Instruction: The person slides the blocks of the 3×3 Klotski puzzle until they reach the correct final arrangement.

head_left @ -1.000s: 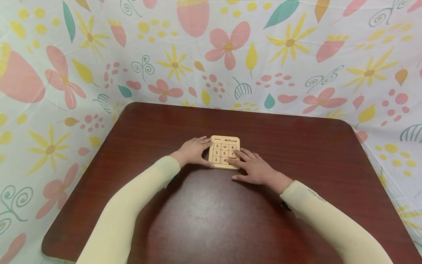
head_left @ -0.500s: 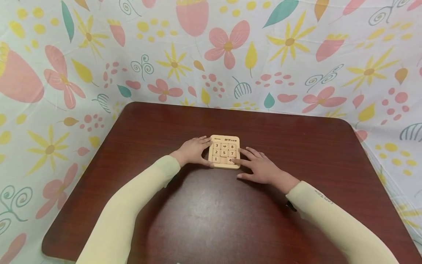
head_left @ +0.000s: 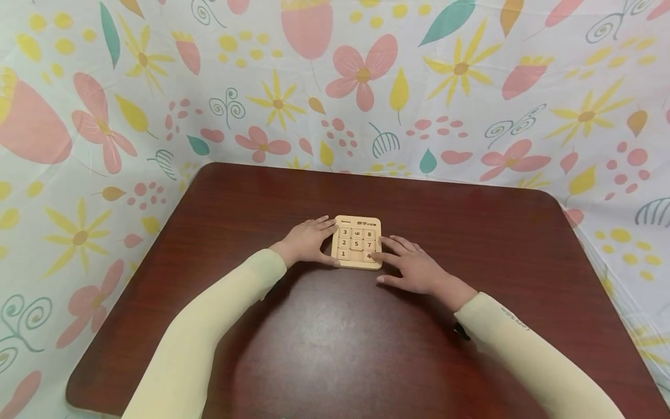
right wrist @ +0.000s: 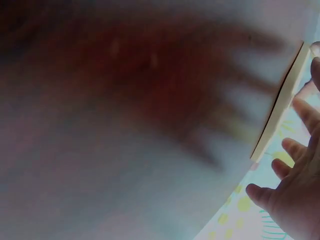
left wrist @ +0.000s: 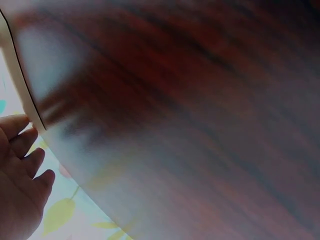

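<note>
Number board [head_left: 359,265], on surface [head_left: 324,337], between hands. Left hand [head_left: 307,240]: fingers spread, at its left edge. Right hand [head_left: 416,269]: fingers spread, index on tile 4 [head_left: 367,256]. Eight tiles [head_left: 356,244] seated; sequence apparently unfinished.

Head: from above, facing forward and down, well back; covers tabletop [head_left: 324,337], patterned cloth [head_left: 309,81], my left hand [head_left: 306,241] and my right hand [head_left: 414,269]. Left wrist: close and low at the tabletop, tilted, my left hand at its left edge. Right wrist: likewise close and tilted, my right hand at its right edge. Common to all three: number board [head_left: 356,256], edge-on in both wrist views.
</note>
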Action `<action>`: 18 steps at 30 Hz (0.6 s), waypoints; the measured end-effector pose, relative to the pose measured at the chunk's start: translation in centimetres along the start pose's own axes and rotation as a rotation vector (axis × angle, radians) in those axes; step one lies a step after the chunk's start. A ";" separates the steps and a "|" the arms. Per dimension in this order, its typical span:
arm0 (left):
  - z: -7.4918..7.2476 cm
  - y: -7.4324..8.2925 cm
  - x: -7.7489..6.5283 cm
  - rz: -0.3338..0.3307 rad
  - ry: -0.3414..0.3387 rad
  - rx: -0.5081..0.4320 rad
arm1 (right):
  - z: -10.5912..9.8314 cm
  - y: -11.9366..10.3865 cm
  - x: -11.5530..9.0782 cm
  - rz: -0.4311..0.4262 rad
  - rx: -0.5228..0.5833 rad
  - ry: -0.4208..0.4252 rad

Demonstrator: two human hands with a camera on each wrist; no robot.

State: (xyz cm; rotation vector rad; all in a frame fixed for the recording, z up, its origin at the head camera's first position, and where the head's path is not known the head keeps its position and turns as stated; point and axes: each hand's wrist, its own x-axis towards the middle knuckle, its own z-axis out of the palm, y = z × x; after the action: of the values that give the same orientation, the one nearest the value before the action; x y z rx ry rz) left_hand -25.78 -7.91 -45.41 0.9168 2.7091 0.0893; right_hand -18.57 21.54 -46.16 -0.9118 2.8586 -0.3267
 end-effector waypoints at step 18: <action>0.1 -0.2 0.1 0.003 0.002 0.016 | 0.7 -2.8 2.8 -0.024 0.006 -0.046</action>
State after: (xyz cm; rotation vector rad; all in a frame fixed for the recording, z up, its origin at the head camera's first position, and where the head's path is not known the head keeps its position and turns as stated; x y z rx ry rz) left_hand -25.96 -7.97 -45.54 0.9265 2.7143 0.0692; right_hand -19.19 17.58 -46.27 -0.9400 2.8051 -0.3126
